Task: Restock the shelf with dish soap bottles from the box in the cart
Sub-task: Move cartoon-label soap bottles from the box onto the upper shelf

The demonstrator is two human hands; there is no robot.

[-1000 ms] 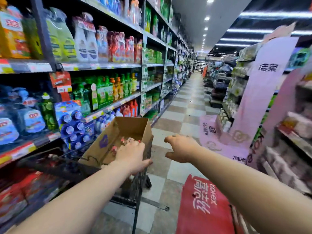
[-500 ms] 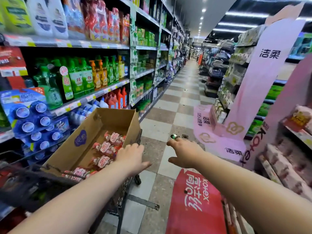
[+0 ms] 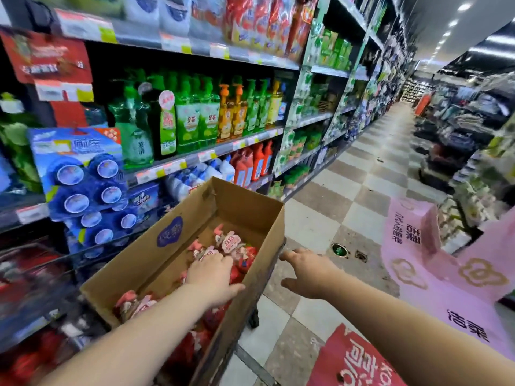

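An open cardboard box [image 3: 245, 213] sits on the dark cart [image 3: 253, 320] at the lower left. Inside it lie several red dish soap bottles [image 3: 232, 243] with pink tops and labels. My left hand [image 3: 211, 277] is inside the box, palm down on the bottles, thumb spread towards the right wall; I see nothing lifted in it. My right hand [image 3: 306, 271] hovers just right of the box's right wall, fingers apart and empty. On the left, the shelf [image 3: 223, 149] holds upright green and orange dish soap bottles [image 3: 195, 118].
Blue packs of toilet blocks [image 3: 83, 176] hang off the shelf front beside the box. A pink display stand [image 3: 446, 274] and a red Kotex display [image 3: 351, 363] stand on the right. The checkered aisle floor [image 3: 362, 176] runs ahead between them.
My left hand has gone from the box's near edge down onto the bottles inside. The view has dropped and closed in on the box and shelf. My right hand stays beside the box.
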